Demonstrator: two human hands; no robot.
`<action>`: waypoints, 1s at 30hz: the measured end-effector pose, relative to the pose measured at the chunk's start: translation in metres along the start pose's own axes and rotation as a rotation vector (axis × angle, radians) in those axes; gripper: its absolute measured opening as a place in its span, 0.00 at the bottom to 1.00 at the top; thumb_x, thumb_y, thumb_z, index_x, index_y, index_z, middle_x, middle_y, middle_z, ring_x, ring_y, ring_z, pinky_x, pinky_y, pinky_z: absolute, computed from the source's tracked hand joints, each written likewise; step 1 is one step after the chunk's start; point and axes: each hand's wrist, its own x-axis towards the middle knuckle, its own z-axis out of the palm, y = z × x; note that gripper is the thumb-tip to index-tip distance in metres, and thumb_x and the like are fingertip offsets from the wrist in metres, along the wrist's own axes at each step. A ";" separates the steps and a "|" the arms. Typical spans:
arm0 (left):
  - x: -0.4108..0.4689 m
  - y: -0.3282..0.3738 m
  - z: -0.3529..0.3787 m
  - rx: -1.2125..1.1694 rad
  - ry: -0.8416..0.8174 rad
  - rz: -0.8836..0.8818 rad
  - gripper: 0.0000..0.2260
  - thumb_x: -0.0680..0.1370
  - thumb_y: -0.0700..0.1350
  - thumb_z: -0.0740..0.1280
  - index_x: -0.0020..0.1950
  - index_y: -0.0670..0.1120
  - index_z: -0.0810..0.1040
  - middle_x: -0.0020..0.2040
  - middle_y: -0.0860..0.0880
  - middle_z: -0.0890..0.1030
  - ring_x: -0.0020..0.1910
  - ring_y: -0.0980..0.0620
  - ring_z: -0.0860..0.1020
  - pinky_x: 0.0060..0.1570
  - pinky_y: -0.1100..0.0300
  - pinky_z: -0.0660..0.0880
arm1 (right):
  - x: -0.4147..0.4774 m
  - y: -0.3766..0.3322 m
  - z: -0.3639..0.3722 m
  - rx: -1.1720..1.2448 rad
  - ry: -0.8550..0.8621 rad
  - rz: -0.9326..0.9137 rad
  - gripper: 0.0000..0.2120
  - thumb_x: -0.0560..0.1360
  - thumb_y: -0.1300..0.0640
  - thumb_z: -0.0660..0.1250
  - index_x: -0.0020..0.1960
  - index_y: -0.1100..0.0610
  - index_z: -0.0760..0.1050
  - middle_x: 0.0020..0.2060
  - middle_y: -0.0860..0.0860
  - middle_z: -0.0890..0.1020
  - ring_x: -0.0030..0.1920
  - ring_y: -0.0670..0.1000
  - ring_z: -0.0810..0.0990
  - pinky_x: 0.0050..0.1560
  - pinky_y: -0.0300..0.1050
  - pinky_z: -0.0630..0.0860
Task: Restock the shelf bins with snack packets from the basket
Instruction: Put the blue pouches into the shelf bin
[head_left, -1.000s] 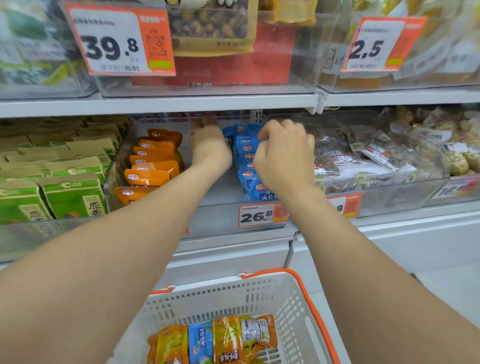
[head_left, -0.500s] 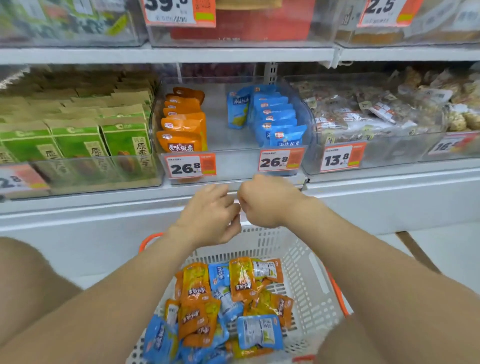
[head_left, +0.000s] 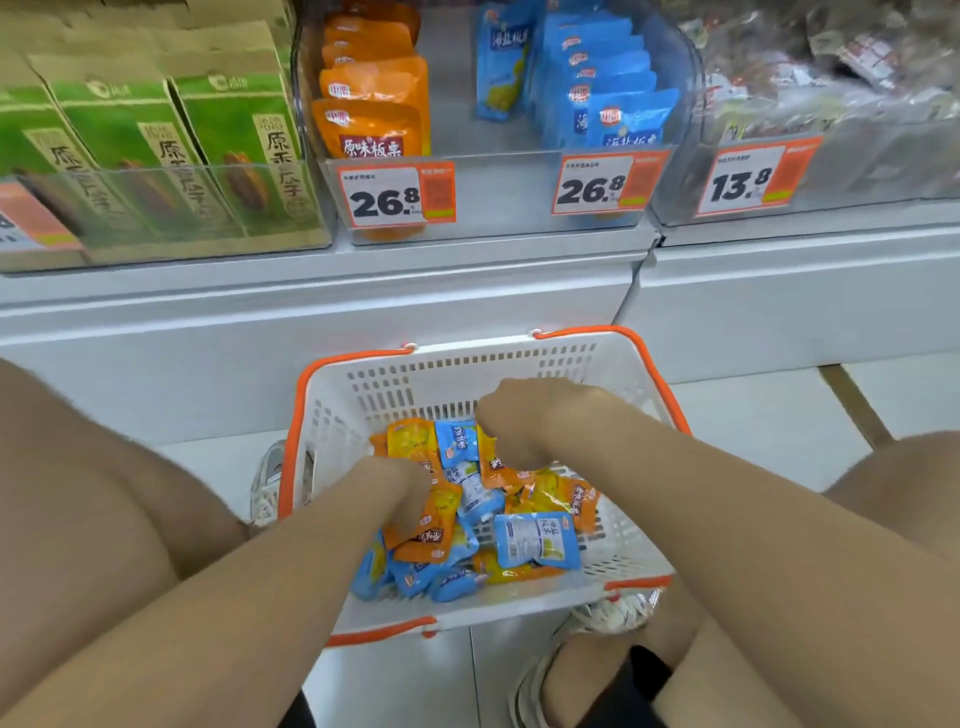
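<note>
Head view: on the shelf (head_left: 363, 291), our clear bin (head_left: 493, 228) already holds one orange row and one blue, with room behind. The basket (head_left: 467, 349) on the floor keeps a mixed pile of packets (head_left: 535, 540), so plenty is left. Our left hand (head_left: 410, 483) and right hand (head_left: 524, 423), hovering above the rim a moment ago, have dropped into the pile, slightly apart. Their fingers curl downward, but we cannot tell if they grip anything.
</note>
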 end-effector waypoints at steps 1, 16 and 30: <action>-0.002 0.001 0.002 0.064 -0.090 -0.029 0.17 0.77 0.50 0.74 0.63 0.45 0.80 0.54 0.47 0.81 0.47 0.46 0.78 0.41 0.54 0.73 | 0.003 -0.001 -0.002 -0.007 0.009 -0.003 0.09 0.81 0.61 0.62 0.43 0.53 0.66 0.41 0.50 0.70 0.36 0.49 0.72 0.35 0.46 0.69; -0.008 -0.021 -0.016 -0.009 -0.077 -0.109 0.18 0.79 0.45 0.75 0.66 0.42 0.79 0.58 0.43 0.81 0.63 0.43 0.81 0.58 0.52 0.79 | 0.022 -0.009 -0.018 -0.034 0.043 -0.077 0.05 0.81 0.63 0.61 0.53 0.56 0.74 0.46 0.52 0.78 0.37 0.50 0.74 0.33 0.44 0.69; -0.051 -0.043 -0.094 -1.301 0.161 0.524 0.10 0.82 0.45 0.71 0.62 0.46 0.82 0.60 0.45 0.86 0.60 0.45 0.84 0.60 0.45 0.80 | -0.008 0.037 -0.054 0.313 -0.122 0.084 0.18 0.75 0.42 0.76 0.53 0.56 0.80 0.44 0.50 0.83 0.42 0.52 0.83 0.44 0.48 0.82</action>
